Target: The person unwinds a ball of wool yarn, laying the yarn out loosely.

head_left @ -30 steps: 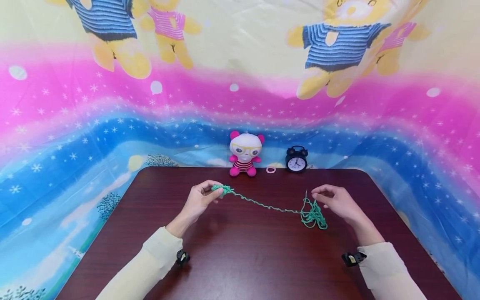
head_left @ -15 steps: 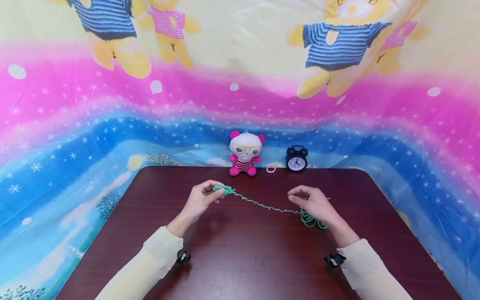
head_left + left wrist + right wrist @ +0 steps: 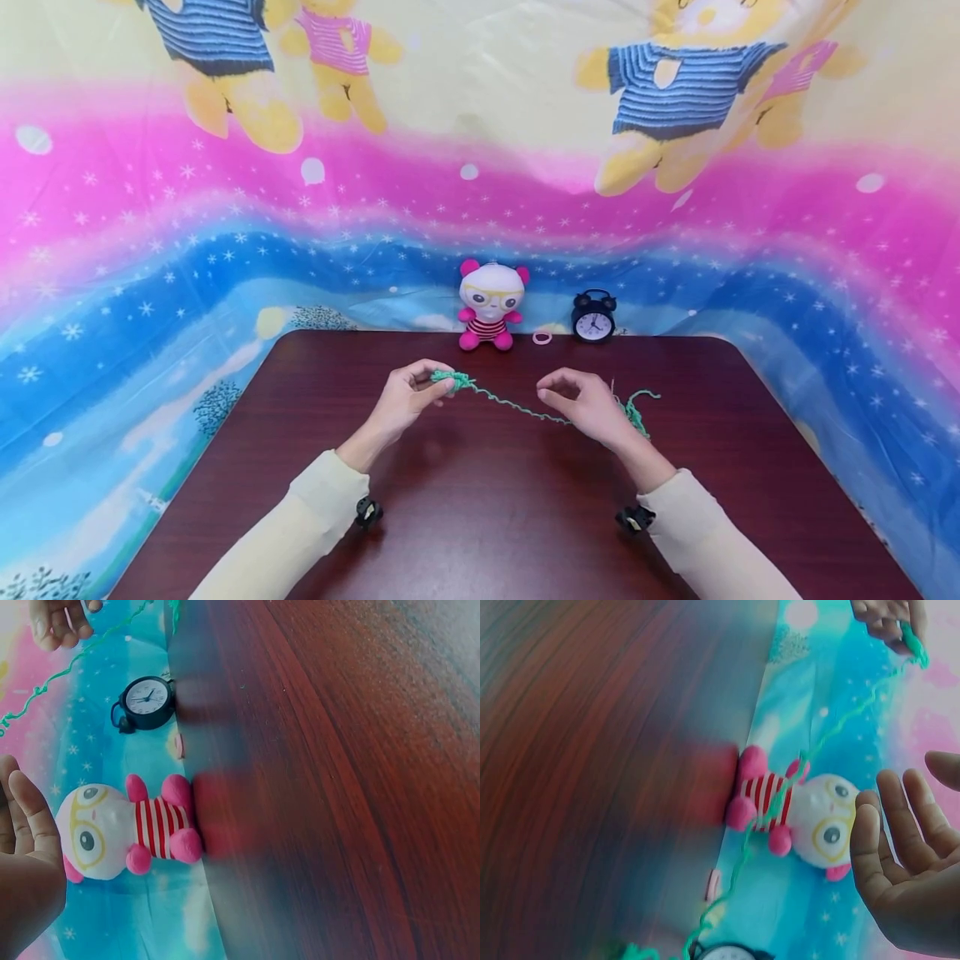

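In the head view my left hand (image 3: 405, 398) pinches a small wound bundle of green yarn (image 3: 454, 381) between thumb and fingers. From it a crinkled green strand (image 3: 517, 407) runs rightward and passes behind my right hand (image 3: 592, 408). The right hand's fingers are loosely bent; in the right wrist view the thumb stands apart from the fingers of the right hand (image 3: 907, 855) and nothing shows between them. A loose heap of green yarn (image 3: 634, 410) lies on the table just right of that hand, partly hidden by it.
On the dark wooden table (image 3: 465, 517), a pink and white panda toy (image 3: 491, 308), a small pink ring (image 3: 542, 338) and a black alarm clock (image 3: 593, 318) stand along the back edge. A patterned cloth (image 3: 480, 217) hangs behind.
My right hand has moved left from beside the loose yarn heap toward the left hand, now covering part of the heap. The left hand stays nearly still with its bundle.
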`<state>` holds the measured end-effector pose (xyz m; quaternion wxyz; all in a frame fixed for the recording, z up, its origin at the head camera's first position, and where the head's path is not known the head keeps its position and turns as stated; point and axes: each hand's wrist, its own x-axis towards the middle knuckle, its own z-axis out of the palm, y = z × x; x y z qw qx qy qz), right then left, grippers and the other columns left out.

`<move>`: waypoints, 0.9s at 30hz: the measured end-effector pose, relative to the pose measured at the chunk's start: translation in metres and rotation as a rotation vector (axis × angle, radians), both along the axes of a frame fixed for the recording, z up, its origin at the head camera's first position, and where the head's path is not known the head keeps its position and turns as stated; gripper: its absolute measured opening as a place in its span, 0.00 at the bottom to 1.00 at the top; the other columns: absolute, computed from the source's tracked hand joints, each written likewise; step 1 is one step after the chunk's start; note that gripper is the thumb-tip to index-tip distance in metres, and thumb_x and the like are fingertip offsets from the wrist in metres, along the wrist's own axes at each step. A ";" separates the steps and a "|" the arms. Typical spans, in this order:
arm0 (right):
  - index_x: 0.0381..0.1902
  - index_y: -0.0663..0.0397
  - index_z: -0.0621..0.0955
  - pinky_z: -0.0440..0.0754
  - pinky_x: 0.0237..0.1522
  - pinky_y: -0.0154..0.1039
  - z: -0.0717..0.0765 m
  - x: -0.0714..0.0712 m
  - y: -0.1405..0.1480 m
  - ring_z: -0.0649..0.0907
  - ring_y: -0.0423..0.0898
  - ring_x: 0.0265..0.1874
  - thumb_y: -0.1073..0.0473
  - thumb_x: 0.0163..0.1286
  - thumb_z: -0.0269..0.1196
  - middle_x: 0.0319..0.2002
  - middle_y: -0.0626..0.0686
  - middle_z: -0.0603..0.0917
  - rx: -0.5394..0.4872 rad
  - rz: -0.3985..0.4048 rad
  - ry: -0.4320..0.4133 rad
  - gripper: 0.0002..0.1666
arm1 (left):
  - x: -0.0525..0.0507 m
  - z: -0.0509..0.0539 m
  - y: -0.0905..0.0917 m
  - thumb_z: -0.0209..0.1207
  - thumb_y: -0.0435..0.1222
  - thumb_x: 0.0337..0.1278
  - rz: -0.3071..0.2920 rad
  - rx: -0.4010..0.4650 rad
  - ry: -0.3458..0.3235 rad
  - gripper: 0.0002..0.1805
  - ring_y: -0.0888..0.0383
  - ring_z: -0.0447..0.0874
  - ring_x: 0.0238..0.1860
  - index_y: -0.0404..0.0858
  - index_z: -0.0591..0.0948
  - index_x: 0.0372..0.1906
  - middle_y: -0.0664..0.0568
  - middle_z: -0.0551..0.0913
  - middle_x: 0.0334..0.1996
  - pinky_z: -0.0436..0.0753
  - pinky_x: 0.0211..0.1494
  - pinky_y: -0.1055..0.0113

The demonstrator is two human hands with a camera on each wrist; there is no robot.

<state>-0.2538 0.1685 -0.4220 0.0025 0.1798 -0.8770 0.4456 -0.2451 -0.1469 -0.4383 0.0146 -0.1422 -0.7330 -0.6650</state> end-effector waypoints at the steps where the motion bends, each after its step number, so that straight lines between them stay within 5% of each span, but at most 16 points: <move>1: 0.45 0.41 0.85 0.82 0.39 0.39 0.000 0.000 -0.003 0.84 0.44 0.39 0.49 0.68 0.67 0.41 0.46 0.88 -0.001 0.009 0.003 0.10 | 0.000 0.000 0.000 0.65 0.39 0.63 -0.001 -0.001 0.002 0.14 0.44 0.88 0.42 0.37 0.83 0.50 0.52 0.87 0.37 0.86 0.48 0.43; 4: 0.44 0.40 0.85 0.83 0.39 0.40 0.001 0.000 -0.013 0.84 0.43 0.38 0.49 0.68 0.67 0.40 0.45 0.88 -0.006 0.031 0.009 0.09 | 0.000 0.001 0.000 0.65 0.39 0.63 -0.005 -0.001 0.004 0.14 0.52 0.88 0.39 0.36 0.83 0.50 0.52 0.87 0.36 0.86 0.48 0.43; 11: 0.43 0.37 0.85 0.83 0.40 0.40 0.001 -0.001 -0.033 0.85 0.43 0.39 0.50 0.68 0.67 0.40 0.42 0.88 -0.003 0.050 0.012 0.07 | 0.000 -0.002 0.004 0.65 0.38 0.63 -0.017 0.007 0.009 0.14 0.35 0.86 0.44 0.36 0.83 0.50 0.56 0.87 0.35 0.88 0.45 0.49; 21: 0.42 0.37 0.86 0.83 0.51 0.48 0.000 -0.002 -0.055 0.85 0.40 0.42 0.49 0.66 0.69 0.38 0.39 0.88 0.005 0.071 0.029 0.08 | 0.001 -0.003 0.006 0.66 0.37 0.63 -0.032 0.033 -0.004 0.15 0.53 0.89 0.38 0.34 0.83 0.51 0.55 0.87 0.36 0.87 0.40 0.65; 27: 0.43 0.40 0.86 0.84 0.47 0.43 -0.001 -0.001 -0.064 0.84 0.39 0.39 0.49 0.64 0.70 0.38 0.40 0.88 0.004 0.072 0.022 0.10 | 0.003 -0.002 0.008 0.66 0.37 0.62 -0.041 0.025 -0.007 0.17 0.58 0.88 0.37 0.36 0.82 0.53 0.53 0.87 0.37 0.87 0.41 0.66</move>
